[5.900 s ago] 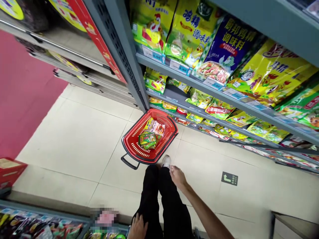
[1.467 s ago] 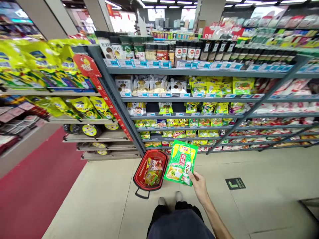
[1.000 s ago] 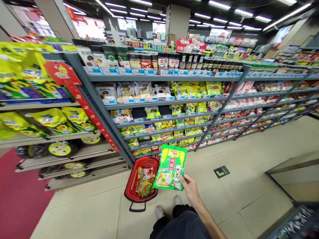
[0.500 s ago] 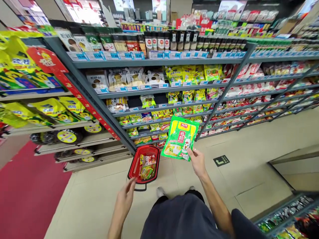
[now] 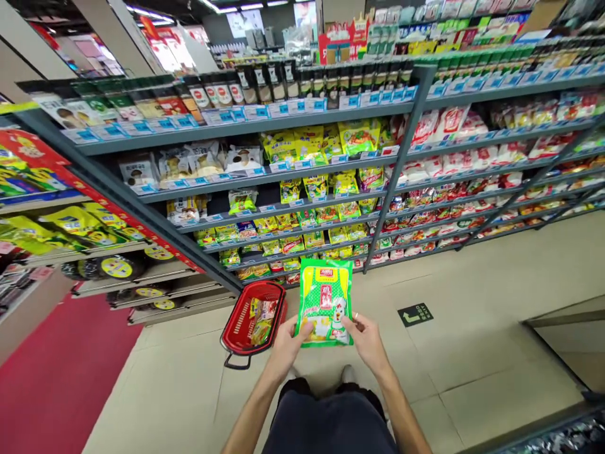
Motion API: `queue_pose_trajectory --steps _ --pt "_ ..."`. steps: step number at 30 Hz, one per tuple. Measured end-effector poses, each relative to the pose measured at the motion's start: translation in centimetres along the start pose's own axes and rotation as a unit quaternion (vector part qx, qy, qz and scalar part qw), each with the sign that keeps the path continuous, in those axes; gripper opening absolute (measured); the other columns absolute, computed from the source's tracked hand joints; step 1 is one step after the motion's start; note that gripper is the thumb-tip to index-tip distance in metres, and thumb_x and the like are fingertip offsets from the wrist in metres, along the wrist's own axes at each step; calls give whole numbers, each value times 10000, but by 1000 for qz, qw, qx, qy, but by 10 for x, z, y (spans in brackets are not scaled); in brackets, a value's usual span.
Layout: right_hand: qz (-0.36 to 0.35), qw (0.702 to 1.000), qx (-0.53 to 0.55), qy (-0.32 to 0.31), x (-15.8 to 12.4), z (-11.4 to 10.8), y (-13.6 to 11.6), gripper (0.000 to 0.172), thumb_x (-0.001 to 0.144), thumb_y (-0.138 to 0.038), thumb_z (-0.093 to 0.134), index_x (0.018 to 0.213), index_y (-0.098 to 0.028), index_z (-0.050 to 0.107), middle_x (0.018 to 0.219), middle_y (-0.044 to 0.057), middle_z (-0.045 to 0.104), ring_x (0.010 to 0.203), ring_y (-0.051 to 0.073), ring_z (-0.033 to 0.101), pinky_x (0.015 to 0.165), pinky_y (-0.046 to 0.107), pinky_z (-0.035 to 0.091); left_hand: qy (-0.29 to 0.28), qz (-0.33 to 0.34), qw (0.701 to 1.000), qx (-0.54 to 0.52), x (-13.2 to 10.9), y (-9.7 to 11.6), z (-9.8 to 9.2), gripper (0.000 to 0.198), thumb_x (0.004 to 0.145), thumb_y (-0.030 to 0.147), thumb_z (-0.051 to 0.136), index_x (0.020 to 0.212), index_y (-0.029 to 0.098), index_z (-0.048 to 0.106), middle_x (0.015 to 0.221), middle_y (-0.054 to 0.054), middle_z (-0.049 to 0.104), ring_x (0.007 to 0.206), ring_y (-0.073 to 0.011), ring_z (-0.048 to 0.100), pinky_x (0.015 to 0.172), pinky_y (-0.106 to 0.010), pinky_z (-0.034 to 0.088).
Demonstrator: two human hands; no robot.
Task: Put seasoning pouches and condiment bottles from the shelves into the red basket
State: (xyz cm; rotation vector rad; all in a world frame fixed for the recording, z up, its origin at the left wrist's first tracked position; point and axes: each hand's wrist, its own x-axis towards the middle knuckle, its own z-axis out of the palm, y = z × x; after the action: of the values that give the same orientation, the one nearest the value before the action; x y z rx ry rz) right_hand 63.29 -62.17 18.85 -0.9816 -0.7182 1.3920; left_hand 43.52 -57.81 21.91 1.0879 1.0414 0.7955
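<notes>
From the head view, the person's 2 hands held a green and yellow chicken-essence seasoning packet (image 5: 325,309) up in front of the body, above the floor and just past the knees. The left hand (image 5: 288,348) gripped the packet's lower left edge, and the right hand (image 5: 367,343) gripped its lower right edge. Both hands were closed on it, with the packet's front facing up towards the camera.

Just left of the left hand, a red plastic basket (image 5: 227,337) stood on the floor with smaller packets (image 5: 261,318) inside and a black handle (image 5: 236,362) lying outward. Dark trousers (image 5: 328,425) filled the bottom of the view.

Ahead stood grey metal shelving (image 5: 236,123), stocked with jars (image 5: 265,82) along the top and bright seasoning bags (image 5: 312,145) below. Pale floor tiles (image 5: 472,372) ran along it, with a green arrow sign (image 5: 414,314) set on them to the right and a red floor mat (image 5: 61,378) to the left.
</notes>
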Motion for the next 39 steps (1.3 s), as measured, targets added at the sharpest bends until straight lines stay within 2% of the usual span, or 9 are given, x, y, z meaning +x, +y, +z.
queue_pose_trajectory --steps 3,7,10,14,20,26,29,34,39 --pt "28 1000 7 -9 0 -32 -4 525 742 -618 791 1064 -204 782 942 72 799 797 290 746 719 443 644 8 -10 1000 -14 2 -7 33 544 772 528 802 1169 161 738 1117 -125 780 1061 -314 719 938 -430 580" --pt "37 998 10 -42 9 -52 -11 476 798 -581 762 1118 -229 755 1057 84 787 927 302 744 806 449 635 20 -22 999 -41 9 -6 54 543 760 538 809 1152 167 748 1143 -133 775 1065 -323 724 977 -461 568" --pt "39 997 8 -71 21 -58 -17 483 790 -504 804 1189 -248 712 1161 82 763 1008 279 732 901 437 614 40 -20 997 -62 21 -8 56 533 771 546 794 1145 168 753 1156 -141 772 1057 -332 731 994 -486 561" --pt "29 997 -1 -70 46 -54 -22 474 783 -493 815 1159 -227 705 1156 88 763 962 254 745 891 421 616 34 -16 997 -69 47 -9 46 543 735 524 830 1147 180 755 1127 -135 781 1076 -352 723 994 -493 561" --pt "38 997 -60 -20 83 -46 -33 567 753 -548 824 1174 -186 709 1103 104 778 865 257 760 822 425 630 12 -50 991 -121 92 -7 33 519 761 528 811 1156 196 755 1111 -120 787 1084 -329 722 993 -465 562" --pt "71 992 -90 47 95 -50 -32 616 767 -581 798 1230 -193 681 1145 113 768 883 284 761 867 500 625 -55 -71 986 -138 132 -16 29 505 779 482 814 1172 171 751 1125 -131 781 1101 -321 713 991 -442 568" --pt "75 990 -102 59 99 -57 -30 578 788 -538 798 1243 -205 670 1181 110 757 990 290 743 946 505 600 -60 -72 986 -138 145 -17 30 483 813 469 789 1183 162 745 1138 -134 776 1080 -304 720 985 -428 572" --pt "83 993 -88 16 109 -80 -29 621 725 -481 867 1257 -238 659 1243 91 735 1075 287 719 988 491 585 -44 -71 987 -135 152 -22 43 524 816 477 783 1225 154 724 1151 -135 771 1063 -289 725 970 -411 579" --pt "104 992 -53 -52 117 -122 -37 645 708 -482 877 1267 -242 662 1196 86 756 1019 287 743 934 490 608 7 -65 992 -106 147 -37 76 554 778 475 818 1228 164 722 1149 -117 773 1088 -290 713 972 -394 574"
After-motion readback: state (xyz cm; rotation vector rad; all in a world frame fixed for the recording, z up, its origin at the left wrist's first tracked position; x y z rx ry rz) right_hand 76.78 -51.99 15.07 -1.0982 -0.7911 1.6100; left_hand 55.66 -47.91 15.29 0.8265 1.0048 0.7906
